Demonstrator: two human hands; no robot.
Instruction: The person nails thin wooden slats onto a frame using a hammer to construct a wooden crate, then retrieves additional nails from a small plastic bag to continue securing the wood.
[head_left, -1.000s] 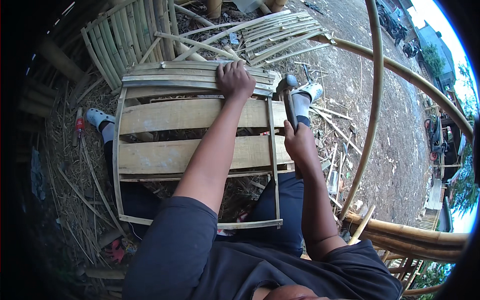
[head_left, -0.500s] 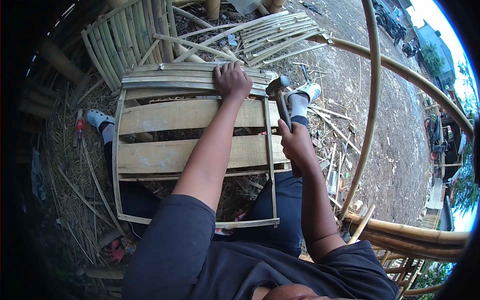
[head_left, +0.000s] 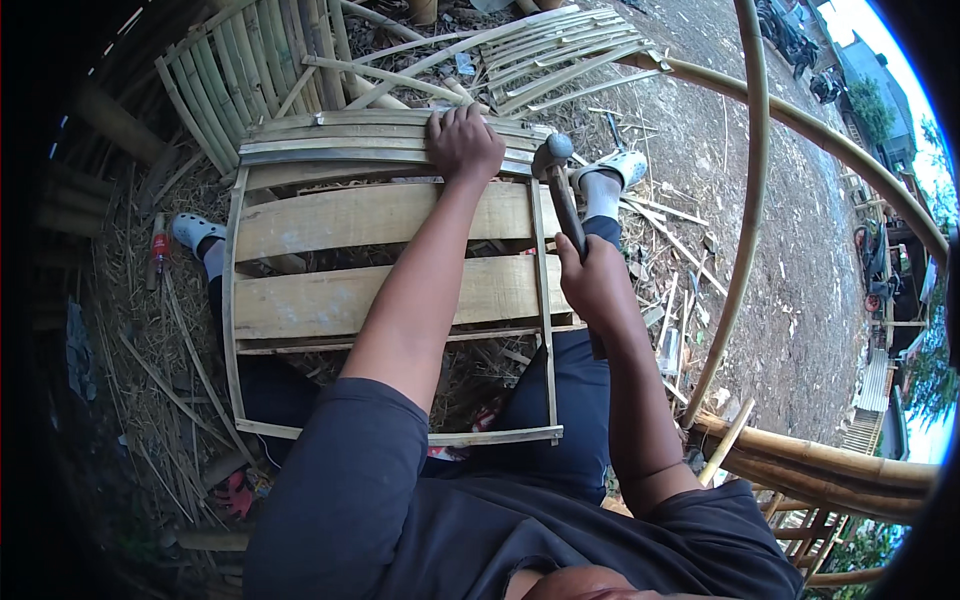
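My left hand [head_left: 467, 142] curls over the bamboo slats [head_left: 350, 132] lying side by side across the far end of a light rectangular frame [head_left: 546, 300] of thin split bamboo. Two wide wooden planks [head_left: 340, 227] sit beneath this frame, in front of me. A hammer [head_left: 566, 205] is gripped by its dark handle in my right hand [head_left: 597, 278]. Its metal head is beside the right end of the slats, by the frame's far right corner; I cannot tell whether it touches. Any nail there is too small to see.
A slatted bamboo panel [head_left: 225, 80] stands at the far left, and another [head_left: 560, 58] lies beyond the frame. My feet, in light clogs [head_left: 625, 170], are on either side. A red-labelled bottle [head_left: 160, 248] is at left. Curved bamboo poles [head_left: 755, 180] rise at right; bamboo scraps litter the ground.
The hammer head has tipped slightly farther from me and shows more of its face. My left hand keeps its hold on the slats. The whole view has shifted a little.
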